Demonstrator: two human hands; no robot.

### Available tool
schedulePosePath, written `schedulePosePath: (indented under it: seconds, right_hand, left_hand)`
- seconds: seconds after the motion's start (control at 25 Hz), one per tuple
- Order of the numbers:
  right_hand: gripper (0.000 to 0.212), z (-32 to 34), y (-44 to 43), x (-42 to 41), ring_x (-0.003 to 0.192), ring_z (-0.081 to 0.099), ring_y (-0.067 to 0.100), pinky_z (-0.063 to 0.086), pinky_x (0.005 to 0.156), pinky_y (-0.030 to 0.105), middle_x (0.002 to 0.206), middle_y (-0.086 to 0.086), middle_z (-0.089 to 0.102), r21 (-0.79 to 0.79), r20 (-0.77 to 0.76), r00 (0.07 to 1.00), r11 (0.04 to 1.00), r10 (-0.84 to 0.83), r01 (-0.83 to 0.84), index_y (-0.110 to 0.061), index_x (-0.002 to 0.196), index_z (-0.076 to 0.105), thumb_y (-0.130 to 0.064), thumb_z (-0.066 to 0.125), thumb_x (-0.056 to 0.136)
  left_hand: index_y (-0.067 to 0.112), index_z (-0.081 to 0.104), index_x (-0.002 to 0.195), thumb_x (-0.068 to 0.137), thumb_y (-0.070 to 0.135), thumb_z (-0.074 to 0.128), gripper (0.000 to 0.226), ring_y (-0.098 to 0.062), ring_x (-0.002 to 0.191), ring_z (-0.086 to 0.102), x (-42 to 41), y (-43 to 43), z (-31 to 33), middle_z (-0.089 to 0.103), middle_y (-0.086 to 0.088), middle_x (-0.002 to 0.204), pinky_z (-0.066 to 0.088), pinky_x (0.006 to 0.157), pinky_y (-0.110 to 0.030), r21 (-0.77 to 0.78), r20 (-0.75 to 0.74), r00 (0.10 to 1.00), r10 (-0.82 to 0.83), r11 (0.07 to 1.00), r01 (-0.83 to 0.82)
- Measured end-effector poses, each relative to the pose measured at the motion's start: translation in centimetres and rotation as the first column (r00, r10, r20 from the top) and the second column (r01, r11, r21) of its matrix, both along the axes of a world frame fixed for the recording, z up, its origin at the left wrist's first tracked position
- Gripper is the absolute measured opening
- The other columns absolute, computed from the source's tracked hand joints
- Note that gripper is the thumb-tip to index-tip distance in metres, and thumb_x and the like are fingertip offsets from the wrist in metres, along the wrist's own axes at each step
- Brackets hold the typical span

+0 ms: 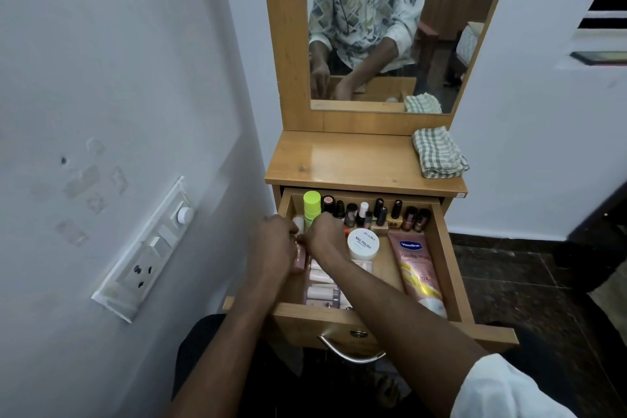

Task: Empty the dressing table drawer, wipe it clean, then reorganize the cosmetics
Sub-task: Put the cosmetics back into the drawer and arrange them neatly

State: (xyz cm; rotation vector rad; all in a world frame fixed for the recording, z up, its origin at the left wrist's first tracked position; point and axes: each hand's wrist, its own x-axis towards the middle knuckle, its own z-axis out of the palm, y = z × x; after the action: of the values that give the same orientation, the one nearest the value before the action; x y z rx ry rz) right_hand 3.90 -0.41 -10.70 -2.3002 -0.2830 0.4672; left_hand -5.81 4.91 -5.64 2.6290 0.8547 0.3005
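A dressing table's drawer (448, 265) stands pulled open, with a folded checked cloth (439, 153) at the counter's (339, 159) right rear. Inside lie a pink Vaseline tube (415, 268) at right, a white nail-polish jar (363, 244) in the centre, and bottles (380, 210) upright along the back. The left grip (273, 244) and right grip (327, 234) curl over small items at the drawer's left; what they hold cannot be told.

We have one view only, from a wide-angle camera worn on the head. We look forward and steeply down, facing the dressing table (339, 159) squarely and from close by. The open drawer (448, 254) sits just below the view's middle, the mirror (373, 27) climbs to the top edge, and the wide lens bends straight lines at the sides.
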Motion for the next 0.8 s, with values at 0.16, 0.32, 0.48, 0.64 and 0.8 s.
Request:
schedulePosePath:
  seconds: [0.16,0.32,0.48,0.64,0.8]
  right_hand:
    - [0.016,-0.3,-0.1,0.7,0.086,0.068,0.031,0.050,0.065,0.032,0.097,0.014,0.071,0.032,-0.002,0.998,0.998,-0.061,0.061,-0.002,0.095,0.070,-0.014,0.070,0.084]
    - [0.007,0.4,-1.7,2.7,0.081,0.071,0.028,0.062,0.073,0.040,0.093,0.015,0.074,0.039,-0.087,0.996,0.999,-0.007,0.011,-0.005,0.085,0.075,-0.007,0.073,0.078]
    - [0.015,2.8,-6.1,3.7,0.089,0.069,0.021,0.059,0.082,0.036,0.095,0.008,0.074,-0.030,0.102,0.941,0.947,0.322,-0.320,-0.009,0.087,0.077,0.004,0.070,0.082]
    - [0.027,3.5,-8.6,3.3,0.098,0.066,0.017,0.055,0.083,0.029,0.108,0.005,0.071,-0.226,0.149,0.815,0.822,0.560,-0.523,-0.008,0.107,0.073,-0.008,0.078,0.081]
    - [0.051,3.0,-9.9,2.0,0.111,0.061,0.022,0.054,0.089,0.038,0.123,0.005,0.066,-0.415,0.103,0.679,0.652,0.727,-0.635,-0.014,0.125,0.064,-0.028,0.081,0.079]
  left_hand:
    - [0.010,0.069,0.109,0.089,0.007,0.057,0.022,-0.023,0.076,0.060,0.9,-0.7,-0.7,0.067,-0.011,0.088,0.049,0.068,-0.031,-0.027,-0.098,0.992,-0.074,0.997,0.071]
    - [0.009,0.057,0.121,0.090,0.012,0.059,0.031,-0.018,0.073,0.052,2.5,-0.7,-1.4,0.059,-0.010,0.091,0.052,0.069,-0.032,-0.079,-0.341,0.931,-0.127,0.991,0.106]
    - [0.014,0.031,0.139,0.087,0.013,0.066,0.062,-0.011,0.066,0.052,3.0,-0.9,-2.1,0.052,0.002,0.080,0.040,0.055,-0.022,-0.159,-0.300,0.941,-0.159,0.981,0.115]
    - [0.011,0.043,0.135,0.088,0.015,0.065,0.052,-0.018,0.081,0.060,3.3,-1.0,-2.1,0.061,-0.005,0.090,0.046,0.068,-0.027,-0.140,-0.367,0.924,-0.105,0.988,0.056]
    - [0.006,0.061,0.116,0.093,0.003,0.050,0.026,-0.027,0.103,0.058,2.2,-1.2,-2.1,0.061,-0.014,0.113,0.047,0.077,-0.032,0.219,-0.251,0.927,-0.277,0.917,0.333]
